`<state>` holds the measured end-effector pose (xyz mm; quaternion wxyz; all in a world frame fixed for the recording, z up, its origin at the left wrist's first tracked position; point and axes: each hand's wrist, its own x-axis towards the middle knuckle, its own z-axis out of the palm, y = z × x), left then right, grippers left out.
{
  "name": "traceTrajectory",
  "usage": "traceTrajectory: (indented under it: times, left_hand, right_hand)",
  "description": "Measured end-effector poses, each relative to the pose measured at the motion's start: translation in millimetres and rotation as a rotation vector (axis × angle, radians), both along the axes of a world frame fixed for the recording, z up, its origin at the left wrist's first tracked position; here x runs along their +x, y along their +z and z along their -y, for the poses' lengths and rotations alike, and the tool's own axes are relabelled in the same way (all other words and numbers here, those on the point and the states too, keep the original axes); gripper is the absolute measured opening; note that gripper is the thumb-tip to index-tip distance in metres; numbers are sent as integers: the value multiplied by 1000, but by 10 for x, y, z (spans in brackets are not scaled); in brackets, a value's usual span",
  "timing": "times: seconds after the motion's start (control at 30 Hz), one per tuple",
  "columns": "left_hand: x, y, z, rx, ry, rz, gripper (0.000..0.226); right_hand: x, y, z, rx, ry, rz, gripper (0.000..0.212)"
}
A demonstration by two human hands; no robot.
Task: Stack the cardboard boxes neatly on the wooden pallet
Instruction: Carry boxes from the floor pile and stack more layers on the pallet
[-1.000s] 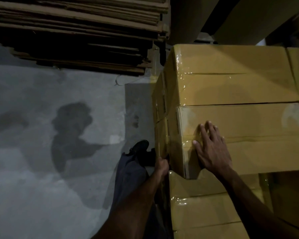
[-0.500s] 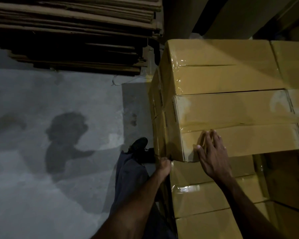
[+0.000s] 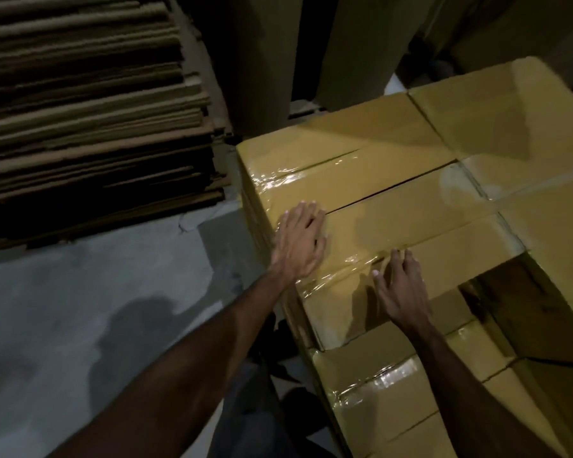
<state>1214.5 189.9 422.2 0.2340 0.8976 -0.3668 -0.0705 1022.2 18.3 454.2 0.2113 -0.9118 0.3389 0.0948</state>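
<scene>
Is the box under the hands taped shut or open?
Shut. The box has its flaps lying flat, with shiny tape running along its seam.

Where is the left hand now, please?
In the head view, the left hand lies flat on the left end of the top taped cardboard box, near its corner, left of the right hand.

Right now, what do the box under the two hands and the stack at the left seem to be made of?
Box: yellowish-brown cardboard, it seems, sealed with clear glossy tape; the sign is wrinkled shine along its seam.
Stack: flat brown cardboard sheets, probably, matte; many thin layered edges show.
</scene>
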Motion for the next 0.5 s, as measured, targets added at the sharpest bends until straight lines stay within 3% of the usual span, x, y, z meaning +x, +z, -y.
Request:
traceTrajectory:
  times: [0.13, 0.5]
  left_hand:
    - [328, -173, 526, 252, -357, 166, 66]
    - [864, -211, 2165, 281, -650, 239, 68]
  right_hand:
    - [139, -9, 372, 23, -131, 37, 74]
    - [182, -169, 1392, -140, -497, -19, 79]
